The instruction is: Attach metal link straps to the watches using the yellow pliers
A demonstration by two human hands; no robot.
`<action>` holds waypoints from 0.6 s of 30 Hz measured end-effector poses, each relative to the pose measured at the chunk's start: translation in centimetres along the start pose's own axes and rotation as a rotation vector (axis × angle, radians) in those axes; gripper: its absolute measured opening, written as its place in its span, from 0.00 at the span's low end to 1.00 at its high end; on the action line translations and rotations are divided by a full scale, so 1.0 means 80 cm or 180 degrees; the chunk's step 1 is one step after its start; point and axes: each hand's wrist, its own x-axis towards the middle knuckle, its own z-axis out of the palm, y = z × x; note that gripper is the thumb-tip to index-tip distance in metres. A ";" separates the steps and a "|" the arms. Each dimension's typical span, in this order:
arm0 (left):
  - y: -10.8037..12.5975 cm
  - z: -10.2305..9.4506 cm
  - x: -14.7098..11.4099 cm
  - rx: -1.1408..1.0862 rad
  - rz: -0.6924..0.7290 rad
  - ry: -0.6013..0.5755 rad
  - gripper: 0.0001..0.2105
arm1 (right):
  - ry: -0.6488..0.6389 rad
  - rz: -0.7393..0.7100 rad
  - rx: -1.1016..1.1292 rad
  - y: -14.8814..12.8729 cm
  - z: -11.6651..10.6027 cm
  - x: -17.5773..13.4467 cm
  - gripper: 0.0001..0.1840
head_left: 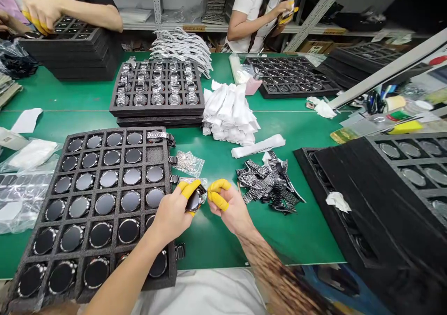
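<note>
My left hand (172, 212), with yellow finger cots, holds a round black watch face (193, 201) just right of a black foam tray (162, 278) filled with several watch faces. My right hand (226, 205), also in yellow finger cots, is close beside it, fingertips pinched at the watch's edge and at a small clear bag (199, 183) behind it. A pile of small black-and-silver packets (268, 182) lies to the right of my right hand.
A second foam tray with metal watch bands (157, 84) sits further back, next to a heap of white wrappers (228, 112). Black trays (384, 189) stack at the right. Two other people work at the far side; one's hand (40, 10) rests on a tray stack.
</note>
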 end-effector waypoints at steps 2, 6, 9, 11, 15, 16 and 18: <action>0.000 -0.001 0.000 0.0177 0.0008 -0.0005 0.33 | -0.0033 0.0099 0.0287 -0.003 0.016 -0.005 0.24; -0.002 -0.002 0.000 0.0383 0.0043 -0.0025 0.33 | -0.0009 0.0349 0.0525 -0.007 0.022 -0.001 0.26; -0.003 0.000 -0.001 0.0447 -0.0011 -0.0102 0.34 | 0.0051 0.0454 0.0630 -0.008 0.020 0.001 0.27; -0.001 0.001 -0.002 0.0262 -0.0009 -0.0123 0.35 | 0.0099 0.0440 0.0629 -0.005 0.022 0.001 0.28; 0.008 -0.004 0.001 -0.1053 0.0040 -0.0143 0.27 | 0.0343 0.0049 0.0232 0.008 0.024 0.003 0.30; 0.010 -0.007 0.002 -0.1445 -0.0091 -0.0202 0.23 | 0.0395 -0.0130 0.0105 0.011 0.022 0.005 0.31; 0.015 -0.012 0.003 -0.2060 -0.0487 -0.0402 0.19 | 0.0411 -0.0522 -0.0119 0.016 0.016 0.008 0.34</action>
